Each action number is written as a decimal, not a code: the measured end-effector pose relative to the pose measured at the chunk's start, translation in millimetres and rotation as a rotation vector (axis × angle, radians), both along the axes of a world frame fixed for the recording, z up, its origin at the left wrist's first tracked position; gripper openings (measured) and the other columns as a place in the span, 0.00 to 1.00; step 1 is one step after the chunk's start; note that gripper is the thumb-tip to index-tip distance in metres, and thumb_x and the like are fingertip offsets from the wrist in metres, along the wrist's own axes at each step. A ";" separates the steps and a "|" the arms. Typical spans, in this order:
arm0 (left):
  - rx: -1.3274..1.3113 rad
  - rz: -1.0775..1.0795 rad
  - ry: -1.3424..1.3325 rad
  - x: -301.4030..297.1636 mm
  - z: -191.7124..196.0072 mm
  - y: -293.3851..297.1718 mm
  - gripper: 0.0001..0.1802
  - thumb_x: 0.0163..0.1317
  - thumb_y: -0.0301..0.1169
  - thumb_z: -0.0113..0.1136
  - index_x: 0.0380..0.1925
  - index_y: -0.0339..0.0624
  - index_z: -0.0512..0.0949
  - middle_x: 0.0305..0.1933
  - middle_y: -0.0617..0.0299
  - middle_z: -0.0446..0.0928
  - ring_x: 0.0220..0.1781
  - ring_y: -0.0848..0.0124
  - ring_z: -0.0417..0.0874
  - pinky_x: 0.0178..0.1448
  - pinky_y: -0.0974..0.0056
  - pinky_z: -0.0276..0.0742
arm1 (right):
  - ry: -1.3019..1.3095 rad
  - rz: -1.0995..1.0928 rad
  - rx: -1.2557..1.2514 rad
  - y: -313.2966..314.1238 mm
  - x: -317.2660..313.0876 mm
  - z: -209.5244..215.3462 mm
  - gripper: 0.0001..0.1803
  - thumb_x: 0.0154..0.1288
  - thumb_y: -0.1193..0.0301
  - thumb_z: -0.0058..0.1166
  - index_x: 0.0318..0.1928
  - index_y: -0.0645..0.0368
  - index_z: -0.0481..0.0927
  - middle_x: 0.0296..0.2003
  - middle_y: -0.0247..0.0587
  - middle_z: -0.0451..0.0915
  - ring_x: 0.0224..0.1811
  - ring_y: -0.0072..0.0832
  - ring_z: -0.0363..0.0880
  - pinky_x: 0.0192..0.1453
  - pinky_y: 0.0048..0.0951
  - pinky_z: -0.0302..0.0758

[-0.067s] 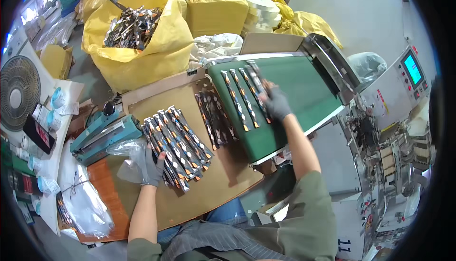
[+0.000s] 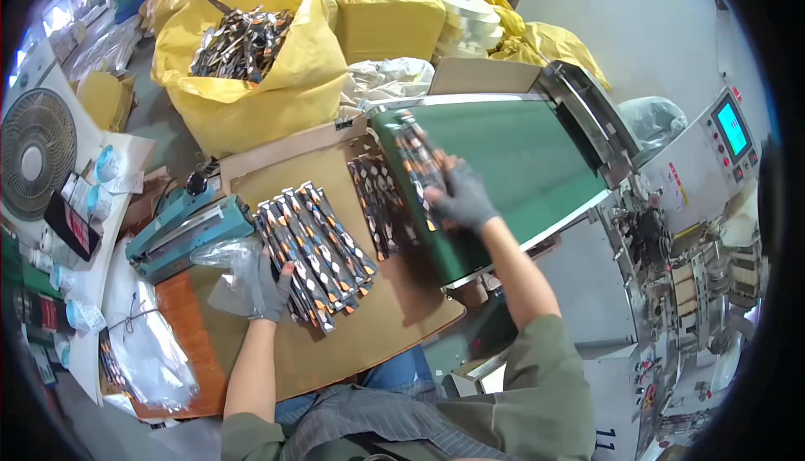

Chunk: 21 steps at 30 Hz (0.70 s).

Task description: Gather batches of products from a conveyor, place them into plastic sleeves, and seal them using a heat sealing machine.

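My left hand (image 2: 270, 292), in a grey fingerless glove, is closed on a crumpled clear plastic bag (image 2: 233, 272). Its thumb lies beside a fanned pile of long narrow packets (image 2: 314, 251), dark with white, orange and blue diamonds, on the brown tabletop. Over the left part of the green conveyor belt (image 2: 520, 159), my gloved right hand (image 2: 461, 195) grips a few more such packets (image 2: 412, 155), bunched side by side and smeared by motion. Between the pile and the belt, another group of packets (image 2: 381, 205) lies in shadow.
A teal bag sealer (image 2: 189, 235) stands left of the pile, with clear bags (image 2: 151, 344) below it. Behind the table is a big yellow sack (image 2: 251, 117) full of packets. A fan (image 2: 35, 155) is at far left; a machine with a control screen (image 2: 731, 126) stands right.
My right hand has moved left across the belt, and the spaced-out packets there are now bunched together at its left side. My left hand stays by the pile.
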<state>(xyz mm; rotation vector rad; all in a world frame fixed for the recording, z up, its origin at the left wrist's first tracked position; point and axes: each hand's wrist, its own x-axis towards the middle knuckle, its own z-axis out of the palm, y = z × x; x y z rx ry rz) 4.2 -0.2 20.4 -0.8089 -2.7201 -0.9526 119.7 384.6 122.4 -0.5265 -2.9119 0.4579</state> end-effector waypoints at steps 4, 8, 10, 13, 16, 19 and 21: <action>0.231 -0.078 -0.178 -7.3 -29.0 31.8 0.30 0.62 0.47 0.52 0.57 0.35 0.67 0.54 0.43 0.71 0.55 0.50 0.71 0.61 0.53 0.63 | -0.012 0.043 0.007 -93.9 -8.2 10.4 0.57 0.54 0.33 0.45 0.65 0.74 0.53 0.64 0.71 0.55 0.70 0.56 0.49 0.72 0.42 0.46; 0.207 -0.032 -0.465 -2.4 -3.0 51.0 0.39 0.63 0.56 0.46 0.60 0.32 0.63 0.56 0.38 0.69 0.59 0.48 0.69 0.64 0.55 0.61 | 0.063 -0.360 -0.301 -83.3 -74.2 -52.3 0.55 0.51 0.32 0.47 0.58 0.76 0.62 0.55 0.71 0.66 0.62 0.53 0.65 0.64 0.41 0.63; 0.158 -0.002 -0.628 -7.3 3.5 53.6 0.43 0.63 0.62 0.41 0.60 0.31 0.64 0.61 0.40 0.67 0.64 0.53 0.67 0.67 0.59 0.57 | 0.102 -0.547 -0.477 -87.8 -77.4 -64.8 0.52 0.48 0.33 0.52 0.53 0.73 0.69 0.46 0.68 0.75 0.51 0.53 0.75 0.55 0.41 0.72; 0.717 -0.031 -1.042 -27.8 -37.8 50.5 0.39 0.63 0.59 0.45 0.57 0.32 0.67 0.57 0.47 0.71 0.60 0.60 0.70 0.63 0.60 0.63 | 0.036 -0.216 -0.291 -160.1 -82.7 -61.6 0.47 0.40 0.36 0.62 0.47 0.69 0.75 0.42 0.59 0.79 0.44 0.49 0.80 0.52 0.40 0.73; 1.046 0.039 -1.355 -5.9 -4.4 37.1 0.30 0.58 0.51 0.60 0.50 0.36 0.73 0.42 0.58 0.77 0.41 0.69 0.79 0.43 0.66 0.75 | 0.039 -0.017 -0.620 -206.2 -71.5 -82.0 0.38 0.47 0.43 0.63 0.45 0.66 0.77 0.39 0.47 0.81 0.40 0.35 0.81 0.49 0.33 0.75; 0.705 0.124 -1.037 2.8 -27.6 5.6 0.29 0.53 0.52 0.66 0.43 0.39 0.76 0.37 0.62 0.78 0.35 0.72 0.79 0.39 0.66 0.77 | -0.096 0.119 -1.710 -226.2 -54.6 -88.2 0.25 0.58 0.57 0.61 0.48 0.63 0.76 0.38 0.36 0.79 0.36 0.19 0.77 0.42 0.21 0.74; 0.959 -0.110 -0.961 22.1 19.0 -2.3 0.31 0.50 0.50 0.69 0.45 0.37 0.76 0.40 0.62 0.78 0.37 0.72 0.78 0.43 0.68 0.75 | 0.105 0.079 -1.754 -247.0 -46.8 -74.5 0.26 0.57 0.60 0.62 0.51 0.63 0.73 0.40 0.36 0.79 0.38 0.20 0.77 0.43 0.23 0.74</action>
